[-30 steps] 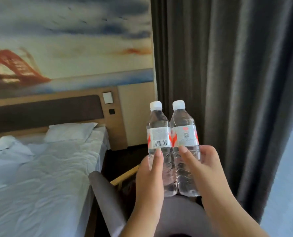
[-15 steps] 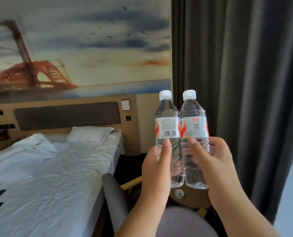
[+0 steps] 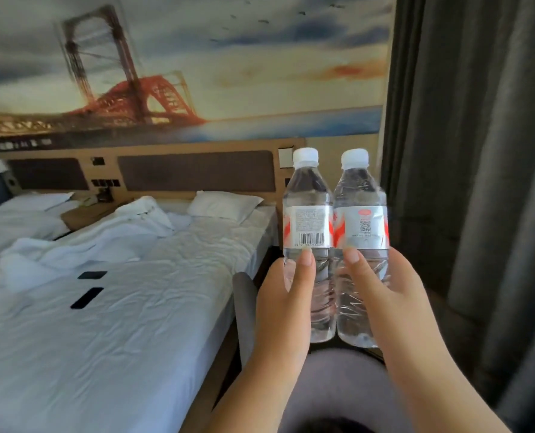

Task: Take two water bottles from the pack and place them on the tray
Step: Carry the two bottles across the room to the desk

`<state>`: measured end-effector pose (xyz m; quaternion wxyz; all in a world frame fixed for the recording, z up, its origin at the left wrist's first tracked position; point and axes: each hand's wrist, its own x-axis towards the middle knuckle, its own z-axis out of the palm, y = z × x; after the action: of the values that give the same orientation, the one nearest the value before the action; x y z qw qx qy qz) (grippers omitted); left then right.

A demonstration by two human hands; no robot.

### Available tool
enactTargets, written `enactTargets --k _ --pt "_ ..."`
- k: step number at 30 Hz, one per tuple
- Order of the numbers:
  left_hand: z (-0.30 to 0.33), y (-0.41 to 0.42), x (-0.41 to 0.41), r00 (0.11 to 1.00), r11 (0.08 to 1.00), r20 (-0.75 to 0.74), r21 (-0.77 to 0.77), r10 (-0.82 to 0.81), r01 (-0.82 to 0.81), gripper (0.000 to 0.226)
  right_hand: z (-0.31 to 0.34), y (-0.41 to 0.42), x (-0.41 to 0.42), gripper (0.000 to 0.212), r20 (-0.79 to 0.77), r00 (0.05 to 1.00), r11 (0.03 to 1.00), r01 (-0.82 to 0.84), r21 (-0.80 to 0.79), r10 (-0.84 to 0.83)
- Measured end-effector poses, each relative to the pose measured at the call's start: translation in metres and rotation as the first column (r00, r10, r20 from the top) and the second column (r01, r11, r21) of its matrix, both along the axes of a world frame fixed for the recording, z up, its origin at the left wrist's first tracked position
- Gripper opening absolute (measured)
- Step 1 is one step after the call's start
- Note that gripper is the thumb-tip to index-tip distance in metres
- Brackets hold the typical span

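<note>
Two clear water bottles with white caps and red-and-white labels stand upright side by side in the air in front of me. My left hand (image 3: pixel 283 304) grips the left water bottle (image 3: pixel 307 214) around its lower half. My right hand (image 3: pixel 381 295) grips the right water bottle (image 3: pixel 360 214) the same way. The bottles touch each other. No pack and no tray are in view.
A grey armchair (image 3: pixel 244 310) sits just below my hands. To the left is a bed (image 3: pixel 119 323) with rumpled white sheets, two dark phones (image 3: pixel 86 297) and a pillow (image 3: pixel 222 205). Dark curtains (image 3: pixel 478 182) hang at right. A second bed (image 3: pixel 16 220) lies far left.
My view has swung to the left, bringing more of the bed, the phones and a second bed into sight. Both hands keep the same grip on the bottles, held upright together.
</note>
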<state>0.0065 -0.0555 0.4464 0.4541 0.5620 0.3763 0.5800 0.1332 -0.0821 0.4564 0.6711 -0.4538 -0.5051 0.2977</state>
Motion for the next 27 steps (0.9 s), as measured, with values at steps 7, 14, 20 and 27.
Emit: enactTargets --k 7,14,20,27 --pt "-0.023 -0.038 -0.094 0.942 0.943 0.061 -0.078 0.330 -0.325 0.052 -0.021 0.011 -0.092 0.033 -0.015 0.940 0.938 -0.342 -0.047 0.342" --pt "-0.020 -0.107 -0.249 0.777 0.775 0.038 -0.129 0.628 -0.619 0.064 -0.016 -0.021 -0.262 0.034 0.036 0.809 0.808 -0.582 -0.087 0.587" --pt "-0.025 -0.206 -0.413 0.548 0.563 0.133 -0.117 0.826 -0.818 0.081 -0.019 -0.094 -0.449 0.039 0.073 0.665 0.669 -0.740 -0.075 0.744" --pt "-0.034 -0.334 -0.596 0.238 0.243 0.096 -0.053 0.967 -0.968 0.054 -0.015 -0.202 -0.658 0.057 0.078 0.393 0.400 -0.911 -0.097 0.916"
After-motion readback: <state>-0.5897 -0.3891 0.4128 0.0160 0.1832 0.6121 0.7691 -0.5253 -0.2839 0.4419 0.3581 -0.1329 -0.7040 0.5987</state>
